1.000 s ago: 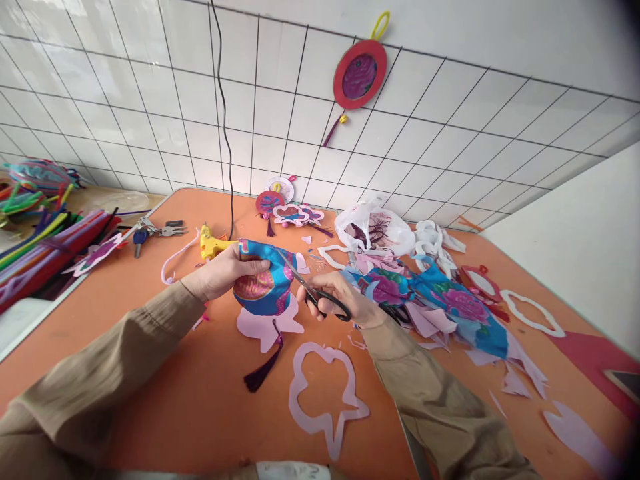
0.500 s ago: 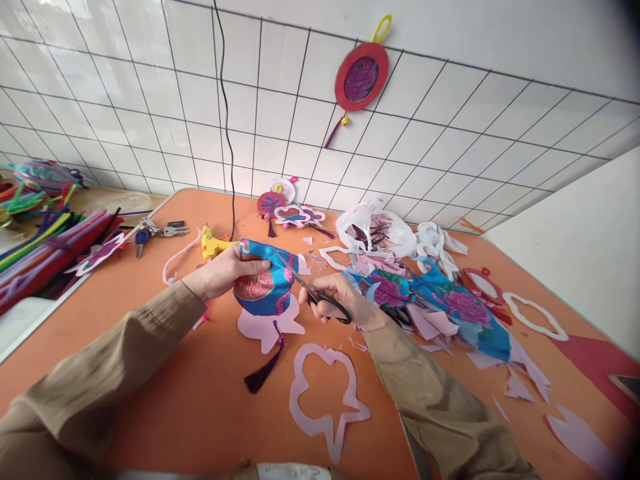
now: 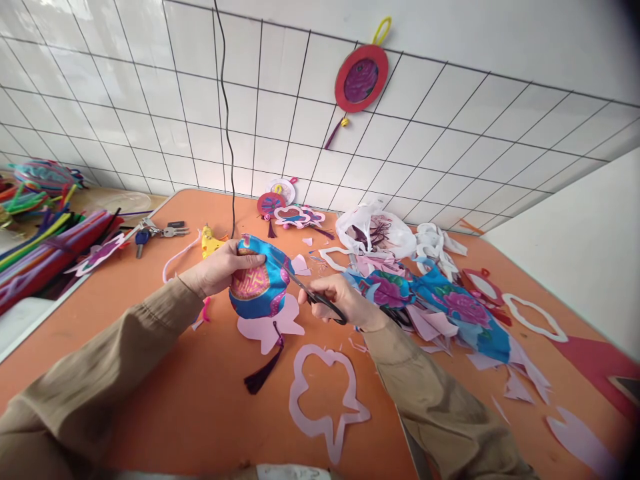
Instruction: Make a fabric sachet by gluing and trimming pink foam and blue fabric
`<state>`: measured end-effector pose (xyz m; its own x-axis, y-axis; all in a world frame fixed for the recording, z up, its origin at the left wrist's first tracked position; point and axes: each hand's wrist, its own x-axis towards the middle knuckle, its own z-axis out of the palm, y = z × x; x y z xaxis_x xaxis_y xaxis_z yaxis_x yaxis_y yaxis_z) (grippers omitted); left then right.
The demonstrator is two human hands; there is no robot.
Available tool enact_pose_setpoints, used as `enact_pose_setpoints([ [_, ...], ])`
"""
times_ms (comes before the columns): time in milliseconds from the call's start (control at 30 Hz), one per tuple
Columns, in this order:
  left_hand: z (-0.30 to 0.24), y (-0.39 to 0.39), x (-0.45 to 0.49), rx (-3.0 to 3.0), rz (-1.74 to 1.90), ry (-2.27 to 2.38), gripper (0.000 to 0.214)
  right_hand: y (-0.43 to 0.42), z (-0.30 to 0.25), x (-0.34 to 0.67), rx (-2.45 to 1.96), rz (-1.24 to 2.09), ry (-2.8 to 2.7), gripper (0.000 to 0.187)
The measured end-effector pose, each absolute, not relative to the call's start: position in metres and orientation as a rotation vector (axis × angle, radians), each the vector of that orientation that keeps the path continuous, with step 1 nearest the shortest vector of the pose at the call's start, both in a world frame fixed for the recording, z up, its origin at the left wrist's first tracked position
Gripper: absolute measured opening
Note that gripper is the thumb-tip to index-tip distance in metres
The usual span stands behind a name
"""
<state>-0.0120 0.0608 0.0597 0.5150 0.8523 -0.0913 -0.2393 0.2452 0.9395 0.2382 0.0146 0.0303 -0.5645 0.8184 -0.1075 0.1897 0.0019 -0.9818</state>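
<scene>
My left hand pinches the upper left edge of a rounded piece of blue patterned fabric, thumb on top. In my right hand is a pair of black-handled scissors, its blades meeting the fabric's right edge. How far the blades are apart is hard to make out. Below the fabric lies a pink paper shape, partly covered from view, with a dark purple tassel on it. Nearer to me rests a pink flower-shaped paper frame. A yellow glue gun lies behind my left hand.
Right of my hand are blue floral fabric, pink paper scraps and a white plastic bag. Finished tasselled ornaments lie by the tiled wall. Keys and coloured pipe cleaners are at left. A black cord hangs down.
The blue fabric has tilted and shifted slightly left and toward me, showing more of its gold-and-pink pattern. My right hand and the scissors have moved slightly left.
</scene>
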Motion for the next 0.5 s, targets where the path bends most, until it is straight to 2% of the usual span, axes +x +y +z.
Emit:
enact_pose_setpoints([
  [200,0.064,0.058,-0.013,1.192,0.772,0.645,0.012,0.015,0.032,0.237,-1.019,1.61,-1.76,0.054],
  [333,0.069,0.056,-0.012,1.3,0.713,0.638,0.019,0.015,0.033,0.238,-0.988,1.624,-1.753,0.057],
  [500,0.072,0.056,-0.011,1.286,0.744,0.683,0.02,0.014,0.034,0.238,-0.97,1.65,-1.815,0.049],
])
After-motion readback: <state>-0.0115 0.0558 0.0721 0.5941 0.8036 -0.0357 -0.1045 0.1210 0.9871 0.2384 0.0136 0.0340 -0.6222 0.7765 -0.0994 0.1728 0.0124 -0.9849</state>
